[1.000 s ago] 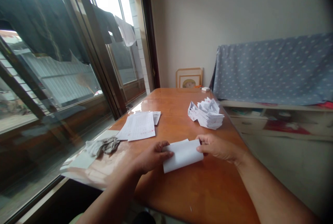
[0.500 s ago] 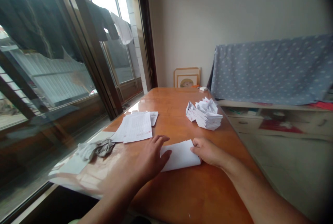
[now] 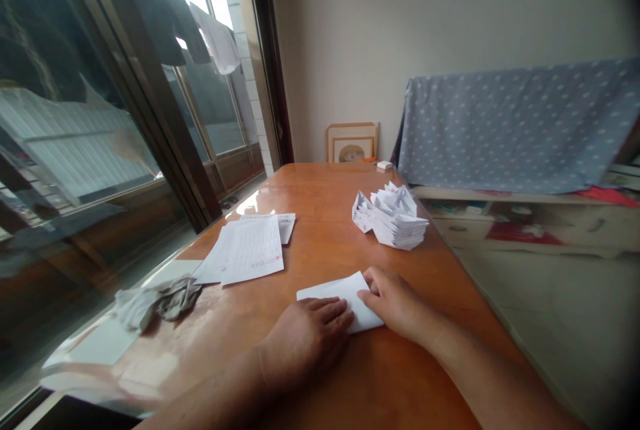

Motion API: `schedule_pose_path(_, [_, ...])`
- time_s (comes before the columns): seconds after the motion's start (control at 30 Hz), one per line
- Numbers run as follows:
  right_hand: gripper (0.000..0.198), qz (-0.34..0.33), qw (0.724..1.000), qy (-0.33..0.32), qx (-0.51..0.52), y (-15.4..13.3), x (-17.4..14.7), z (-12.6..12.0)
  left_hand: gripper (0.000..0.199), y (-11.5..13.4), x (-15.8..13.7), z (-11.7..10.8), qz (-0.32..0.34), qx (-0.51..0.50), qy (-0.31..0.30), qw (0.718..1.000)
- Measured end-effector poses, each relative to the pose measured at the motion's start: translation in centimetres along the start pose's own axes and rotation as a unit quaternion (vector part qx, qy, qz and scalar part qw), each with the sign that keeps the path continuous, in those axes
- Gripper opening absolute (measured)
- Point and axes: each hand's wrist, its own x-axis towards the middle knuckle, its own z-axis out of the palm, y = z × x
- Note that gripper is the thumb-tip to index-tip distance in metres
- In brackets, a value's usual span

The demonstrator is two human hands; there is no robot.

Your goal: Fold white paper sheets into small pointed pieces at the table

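Note:
A folded sheet of white paper (image 3: 330, 289) lies on the brown wooden table (image 3: 320, 197) in front of me. My left hand (image 3: 315, 333) rests flat on its near edge, fingers stretched out and pointing right. At the sheet's right end my right hand (image 3: 393, 297) pinches the paper between thumb and fingers. Beyond it stands a pile of folded paper pieces (image 3: 395, 223), with pointed tips sticking up. Flat printed sheets (image 3: 250, 250) lie to the left, overlapping one another.
Crumpled grey cloth gloves or rags (image 3: 155, 302) lie near the table's left edge. A small white box (image 3: 385, 165) sits at the far end, before leaning picture frames (image 3: 351, 143). Glass doors run along the left; a dotted blue cloth (image 3: 515, 127) hangs over something at right.
My left hand has come down and to the right, from the sheet's left end onto its near edge. The right hand keeps its hold. The view has shifted slightly.

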Motion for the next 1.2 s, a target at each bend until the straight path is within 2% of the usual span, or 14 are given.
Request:
schedule_pose_path(0.13, [0.033,0.004,0.999,0.02,-0.043,-0.2,-0.3,-0.4,0.032,-0.1,-0.3,0.7,0.0,0.002,0.022,1.0])
schedule_pose_path(0.4, [0.022,-0.14,0.983,-0.031,-0.115,-1.7,-1.6,-2.0,0.032,-0.4,-0.2,0.9,-0.032,-0.021,0.004,0.999])
schedule_pose_path(0.57, [0.025,-0.13,0.982,-0.053,-0.129,-1.7,-2.0,-1.6,0.03,-0.5,0.2,0.4,-0.052,-0.048,0.011,0.997])
schedule_pose_path(0.8, [0.024,-0.116,0.981,-0.05,-0.145,-1.3,-2.1,-1.1,0.029,-1.0,0.6,-0.1,-0.072,-0.076,-0.025,0.994])
schedule_pose_path(1.2, [0.027,-0.132,0.974,-0.034,-0.18,-1.0,-2.6,-0.5,0.031,-1.5,0.3,0.6,-0.062,-0.091,-0.017,0.994])
